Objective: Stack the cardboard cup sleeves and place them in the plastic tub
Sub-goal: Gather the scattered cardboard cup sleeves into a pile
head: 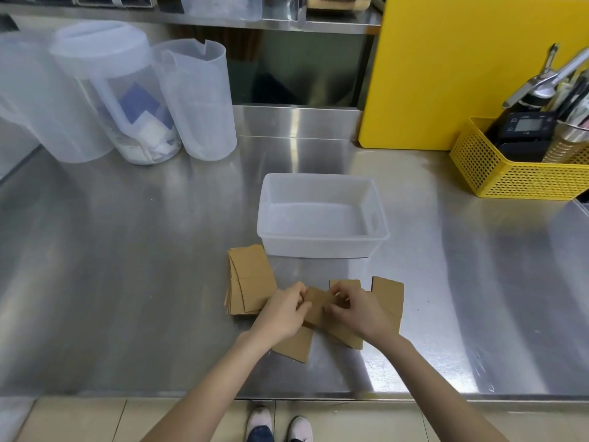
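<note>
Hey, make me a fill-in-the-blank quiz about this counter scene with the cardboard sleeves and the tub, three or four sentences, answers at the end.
1. The translucent rectangular plastic tub holds ____ brown cardboard cup sleeves so far.
2. A fanned pile of sleeves lies to the ____ of the left hand.
3. The left hand and right hand both grip one ____ between them.
4. The perforated basket at the counter's right edge is coloured ____.

Answers: no; left; sleeve; yellow
</note>
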Demonstrator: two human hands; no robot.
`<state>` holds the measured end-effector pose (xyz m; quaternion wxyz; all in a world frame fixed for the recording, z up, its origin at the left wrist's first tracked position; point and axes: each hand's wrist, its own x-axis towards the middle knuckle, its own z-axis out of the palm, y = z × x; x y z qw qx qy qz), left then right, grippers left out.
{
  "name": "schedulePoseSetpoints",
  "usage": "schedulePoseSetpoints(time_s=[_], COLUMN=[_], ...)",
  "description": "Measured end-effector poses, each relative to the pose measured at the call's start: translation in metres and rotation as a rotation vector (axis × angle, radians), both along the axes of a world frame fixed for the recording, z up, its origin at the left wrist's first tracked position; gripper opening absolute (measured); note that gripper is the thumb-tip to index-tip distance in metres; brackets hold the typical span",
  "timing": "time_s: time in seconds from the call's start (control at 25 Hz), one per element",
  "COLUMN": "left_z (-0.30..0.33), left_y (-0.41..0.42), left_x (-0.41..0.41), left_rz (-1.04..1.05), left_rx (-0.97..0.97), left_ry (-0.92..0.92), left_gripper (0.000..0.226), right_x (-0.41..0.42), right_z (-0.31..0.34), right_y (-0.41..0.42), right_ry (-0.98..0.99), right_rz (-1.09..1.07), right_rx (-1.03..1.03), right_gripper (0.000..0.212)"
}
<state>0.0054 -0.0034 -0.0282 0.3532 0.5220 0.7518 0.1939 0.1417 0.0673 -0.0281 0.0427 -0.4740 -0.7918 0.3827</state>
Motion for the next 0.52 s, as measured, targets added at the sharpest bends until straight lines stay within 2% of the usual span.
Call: schedulePoseSetpoints(time_s=[0.16,0.28,0.4,0.52], left_z=[0.007,0.019,0.030,0.033], left_y=[-0.003,-0.004,-0.005,-0.004], left_x=[-0.017,-0.030,-0.046,-0.063], left_rz=[0.025,0.057,0.090,0.090], left_rx=[0.055,0.135,0.202,0.225], left_ry=[-0.027,-0.052,-0.055,-0.059], left_gripper=[0.009,0.006,0.005,0.004], right_x=[0.007,0.012,0.012,0.005], right_z=[0.008,0.013,0.013,0.007], right_y=[0.006,0.013,0.021,0.024], right_ry=[0.002,0.001,-0.021,-0.118], right_rz=[-0.021,-0.038,-0.089,-0.111], right_rx=[-0.001,0.015,0.033,0.067], right_gripper=[0.007,0.017,0.019,0.032])
